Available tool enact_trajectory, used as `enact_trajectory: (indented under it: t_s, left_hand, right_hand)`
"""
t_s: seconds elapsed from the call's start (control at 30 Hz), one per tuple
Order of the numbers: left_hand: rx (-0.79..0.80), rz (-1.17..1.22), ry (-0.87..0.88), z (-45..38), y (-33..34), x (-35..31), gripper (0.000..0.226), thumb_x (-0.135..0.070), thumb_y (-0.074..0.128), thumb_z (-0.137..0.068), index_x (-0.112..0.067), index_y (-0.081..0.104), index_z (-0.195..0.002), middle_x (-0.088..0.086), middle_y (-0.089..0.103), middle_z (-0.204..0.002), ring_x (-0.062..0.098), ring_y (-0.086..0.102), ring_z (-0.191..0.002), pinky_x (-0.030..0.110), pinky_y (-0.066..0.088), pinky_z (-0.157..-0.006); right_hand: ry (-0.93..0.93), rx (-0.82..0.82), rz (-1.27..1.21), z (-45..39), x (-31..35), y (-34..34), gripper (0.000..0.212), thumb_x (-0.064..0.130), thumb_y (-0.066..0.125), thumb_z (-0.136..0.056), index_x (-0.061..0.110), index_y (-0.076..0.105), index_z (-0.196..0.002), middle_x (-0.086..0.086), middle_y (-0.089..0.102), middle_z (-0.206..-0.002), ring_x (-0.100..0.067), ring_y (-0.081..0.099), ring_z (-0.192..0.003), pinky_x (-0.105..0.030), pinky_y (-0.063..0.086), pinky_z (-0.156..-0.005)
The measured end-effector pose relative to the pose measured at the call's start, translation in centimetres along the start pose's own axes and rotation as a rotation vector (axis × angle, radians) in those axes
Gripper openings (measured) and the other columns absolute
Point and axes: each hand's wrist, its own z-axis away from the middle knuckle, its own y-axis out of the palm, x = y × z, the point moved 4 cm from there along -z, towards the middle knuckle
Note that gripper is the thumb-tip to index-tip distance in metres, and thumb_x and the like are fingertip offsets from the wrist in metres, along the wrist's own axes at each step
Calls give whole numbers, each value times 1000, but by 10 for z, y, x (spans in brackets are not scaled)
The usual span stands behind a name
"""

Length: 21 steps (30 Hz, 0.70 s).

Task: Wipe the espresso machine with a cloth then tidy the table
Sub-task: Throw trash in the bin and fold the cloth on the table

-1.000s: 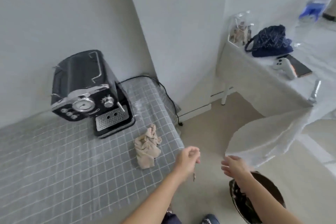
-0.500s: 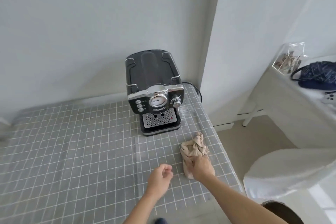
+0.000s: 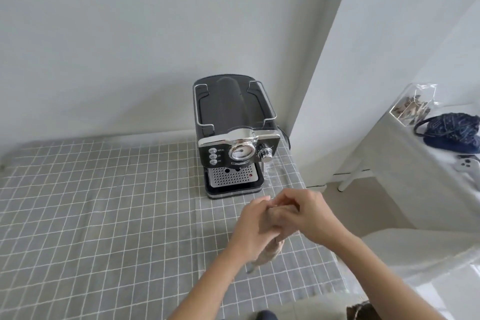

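Observation:
A black and chrome espresso machine (image 3: 233,135) stands at the back right of the table with the grey checked cloth (image 3: 104,202), against the wall. In front of it my left hand (image 3: 255,228) and my right hand (image 3: 306,213) meet just above the table. Both are closed on a beige cloth (image 3: 267,254), which is lifted off the table. Most of the cloth is hidden inside my hands; its tail hangs down below them.
A white wall corner (image 3: 324,86) juts out right of the machine. Further right stands a white side table (image 3: 415,163) with a dark blue bag (image 3: 452,130), a clear box (image 3: 413,106) and a white controller (image 3: 467,163). A white chair back (image 3: 428,249) is at lower right.
The view swung left from the floor to the table. My right hand reached the beige cloth, my left hand joined it, and the cloth rose off the table.

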Motion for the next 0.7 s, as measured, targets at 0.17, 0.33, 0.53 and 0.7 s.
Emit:
enact_trajectory:
  t_s: [0.17, 0.33, 0.53, 0.7]
  left_hand:
    - [-98, 117, 77, 5, -21, -25, 41, -30, 79, -73, -30, 61, -110, -18, 66, -107, -3, 57, -105, 11, 39, -92]
    - [-93, 252, 132, 11, -34, -50, 23, -26, 77, -76, -27, 55, -70, -6, 59, -68, 12, 58, -72, 31, 47, -77]
    - [35, -153, -17, 21, -41, -26, 28, -20, 67, -76, -33, 53, -96, -20, 60, -88, 0, 57, -76, 28, 53, -74]
    - [-12, 105, -10, 31, -36, -49, 53, -30, 64, -88, -45, 40, -133, -25, 50, -128, -7, 49, -113, 10, 42, -92]
  right_hand:
    - [-66, -98, -4, 5, 23, -45, 16, 12, 77, -77, 27, 74, -83, 8, 74, -72, 0, 64, -74, -6, 45, -61]
    - [-181, -123, -65, 4, 48, -67, 26, 7, 78, -77, 32, 71, -74, 15, 71, -68, 3, 59, -59, -6, 41, -55]
    - [-220, -266, -126, 3, 60, -100, 20, 6, 75, -77, 26, 73, -75, 17, 69, -67, 2, 59, -61, -5, 42, -55]
    - [-294, -44, 60, 0, 66, -97, 28, 6, 73, -78, 32, 73, -88, 14, 74, -73, -5, 67, -74, -13, 50, -64]
